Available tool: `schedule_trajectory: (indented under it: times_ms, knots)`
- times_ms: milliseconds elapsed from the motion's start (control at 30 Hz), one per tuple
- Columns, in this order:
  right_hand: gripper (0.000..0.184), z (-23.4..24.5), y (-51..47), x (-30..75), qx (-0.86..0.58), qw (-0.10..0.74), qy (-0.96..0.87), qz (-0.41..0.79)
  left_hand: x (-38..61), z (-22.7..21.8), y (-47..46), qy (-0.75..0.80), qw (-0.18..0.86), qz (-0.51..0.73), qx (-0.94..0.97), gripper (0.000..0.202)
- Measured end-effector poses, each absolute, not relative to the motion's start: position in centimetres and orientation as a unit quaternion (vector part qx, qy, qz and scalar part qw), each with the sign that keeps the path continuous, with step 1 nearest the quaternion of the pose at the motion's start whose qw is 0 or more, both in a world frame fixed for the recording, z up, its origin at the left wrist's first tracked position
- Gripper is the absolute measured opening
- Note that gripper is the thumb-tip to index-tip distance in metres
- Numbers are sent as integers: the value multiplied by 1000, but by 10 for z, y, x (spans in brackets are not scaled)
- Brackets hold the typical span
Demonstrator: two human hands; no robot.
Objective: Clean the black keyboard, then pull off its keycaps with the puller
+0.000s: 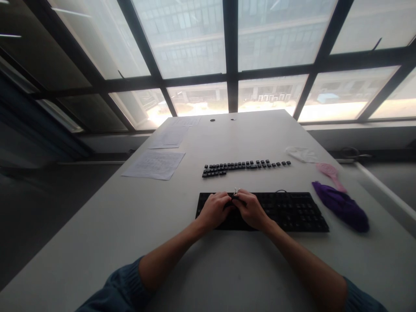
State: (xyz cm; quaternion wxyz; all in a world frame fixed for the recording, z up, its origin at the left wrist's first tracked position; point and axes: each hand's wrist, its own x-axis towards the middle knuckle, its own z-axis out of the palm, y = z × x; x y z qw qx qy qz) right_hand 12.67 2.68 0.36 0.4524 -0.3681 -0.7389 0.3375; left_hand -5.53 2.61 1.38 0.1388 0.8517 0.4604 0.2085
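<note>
My left hand [214, 209] is closed, with fingertips pinched together above the left half of a black keyboard [297, 212]. Close against it, my right hand [251, 209] is closed too. Between the fingertips sits a small black piece that looks like a keycap [234, 197]. A thin pale prong, apparently of a keycap puller [235, 190], sticks up beside my right fingers; the rest of it is hidden. Beyond the keyboard, loose black keycaps [240, 166] lie in rows on the white table [156, 242].
Printed sheets of paper [156, 164] lie at the left. To the right are a purple cloth pouch [341, 207], a pink hairbrush [329, 172] and a crumpled clear plastic bag [301, 154]. Large windows [191, 39] stand behind the table's far edge.
</note>
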Motion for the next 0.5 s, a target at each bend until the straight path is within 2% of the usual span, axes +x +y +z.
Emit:
schedule_trajectory:
  times_ms: [300,433,500]
  knots:
    - [25,4,29,125,-394,504,-695,328,-54,11,23,446,149,254,845,12]
    - [22,3,29,124,-407,488,-707,312,-55,7,25,441,155,277,840,9]
    - [21,1,29,124,-427,482,-702,305,-56,5,25,447,162,288,831,15]
